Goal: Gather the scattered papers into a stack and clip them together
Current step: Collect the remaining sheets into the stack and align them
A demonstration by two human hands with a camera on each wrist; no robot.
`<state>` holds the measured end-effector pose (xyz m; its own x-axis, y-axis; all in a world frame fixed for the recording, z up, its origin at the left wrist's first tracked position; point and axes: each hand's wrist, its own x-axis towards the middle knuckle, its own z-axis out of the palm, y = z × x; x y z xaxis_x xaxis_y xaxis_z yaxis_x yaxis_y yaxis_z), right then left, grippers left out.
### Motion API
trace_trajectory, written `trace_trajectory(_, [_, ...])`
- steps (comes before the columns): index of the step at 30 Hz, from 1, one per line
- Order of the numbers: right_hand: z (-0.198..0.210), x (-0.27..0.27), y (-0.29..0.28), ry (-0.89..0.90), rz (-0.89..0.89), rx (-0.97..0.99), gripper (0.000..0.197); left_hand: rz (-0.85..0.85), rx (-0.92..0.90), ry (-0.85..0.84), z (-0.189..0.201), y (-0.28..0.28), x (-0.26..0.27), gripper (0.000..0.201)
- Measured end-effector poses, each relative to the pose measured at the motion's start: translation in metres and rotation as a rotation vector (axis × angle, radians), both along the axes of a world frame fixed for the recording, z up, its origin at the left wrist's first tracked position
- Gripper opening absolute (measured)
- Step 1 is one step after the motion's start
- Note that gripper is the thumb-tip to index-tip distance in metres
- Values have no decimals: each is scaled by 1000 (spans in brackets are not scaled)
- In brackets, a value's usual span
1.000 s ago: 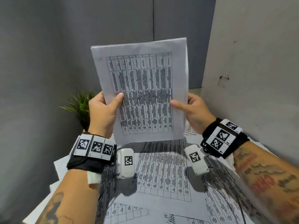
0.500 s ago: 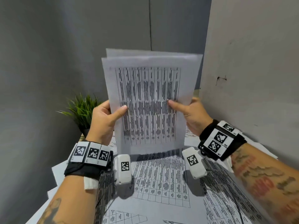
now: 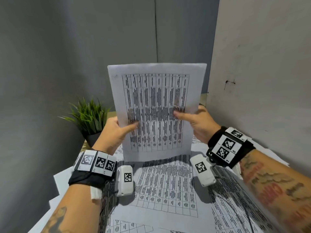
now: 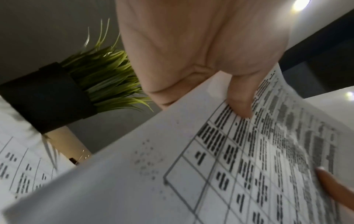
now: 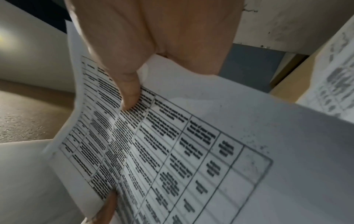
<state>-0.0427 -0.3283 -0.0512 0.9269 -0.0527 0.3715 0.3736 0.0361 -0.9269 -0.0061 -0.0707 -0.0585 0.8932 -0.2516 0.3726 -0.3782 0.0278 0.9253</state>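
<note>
A stack of printed papers [image 3: 156, 101] with tables stands upright on its bottom edge, which rests on the loose sheets [image 3: 166, 185] spread over the table. My left hand [image 3: 117, 132] pinches the stack's left edge, thumb on the front. My right hand [image 3: 193, 121] pinches the right edge the same way. In the left wrist view the stack [image 4: 210, 166] fills the lower right, with my left thumb [image 4: 241, 100] on it. In the right wrist view my right thumb [image 5: 130, 94] presses the stack [image 5: 210, 144]. No clip is in view.
A small green plant in a black pot [image 3: 90, 118] stands at the back left, close to my left hand. A pale wall panel [image 3: 260, 64] rises on the right and grey walls [image 3: 67, 47] stand behind. More printed sheets [image 3: 235, 207] lie at the right.
The stack has come down from the air until its bottom edge meets the sheets on the table. Its top edges, uneven half a second ago, now line up.
</note>
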Motion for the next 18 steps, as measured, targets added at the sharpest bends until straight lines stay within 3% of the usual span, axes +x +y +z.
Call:
trace_trajectory(3, [8,10,-4,57,23,-78,55,86,43,-111,4,8,3,22])
trace_trajectory(5, [9,18,-10,180,51,-137,62,153,-45,-127,6,17,6,8])
trace_trajectory(6, [9,20,-15,251,80,-230,61,200,-96,-127,7,21,8,13])
trace_trajectory(9, [1,27,-28,523,124,-894,73,288,-190,-113,7,27,14,23])
trace_trajectory(12, [-14,34,-23,614,76,-1510,107,295,-172,-106,6,25,14,18])
trace_trajectory(14, [-16,33,-13,594,91,-1714,114,279,-154,-99,4,23,13,20])
trace_trajectory(18, [-15,29,-4,617,100,-1827,91,260,-119,-100,4,20,12,24])
